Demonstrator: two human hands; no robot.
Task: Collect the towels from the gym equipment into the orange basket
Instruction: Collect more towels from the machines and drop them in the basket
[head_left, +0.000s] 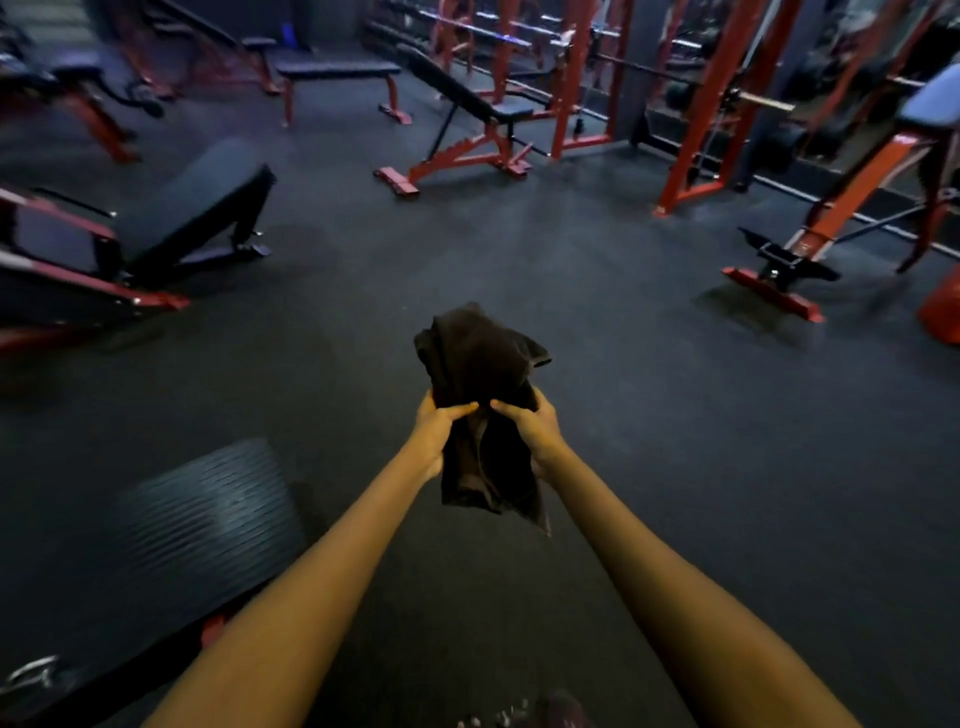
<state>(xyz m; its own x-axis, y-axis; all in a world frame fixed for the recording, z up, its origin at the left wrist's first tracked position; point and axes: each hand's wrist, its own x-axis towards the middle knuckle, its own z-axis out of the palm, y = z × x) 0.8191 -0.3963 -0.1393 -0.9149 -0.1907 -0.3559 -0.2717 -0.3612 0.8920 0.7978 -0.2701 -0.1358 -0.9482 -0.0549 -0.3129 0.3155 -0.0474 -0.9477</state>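
while bunched upright, towel (480, 364) two-handed

A dark towel (480, 374) is held out in front of the person, bunched in the middle, with both ends flopping loose above and below the grip. The left hand (435, 434) clutches it on one side and the right hand (532, 428) on the other, thumbs nearly meeting. Beyond the towel stands an incline bench (467, 130) on a red frame. Far right of the towel, at the picture's edge, part of an orange basket (943, 312) shows. Left of the towel sits a dark padded bench (197, 208). The floor (675, 441) is dark rubber.
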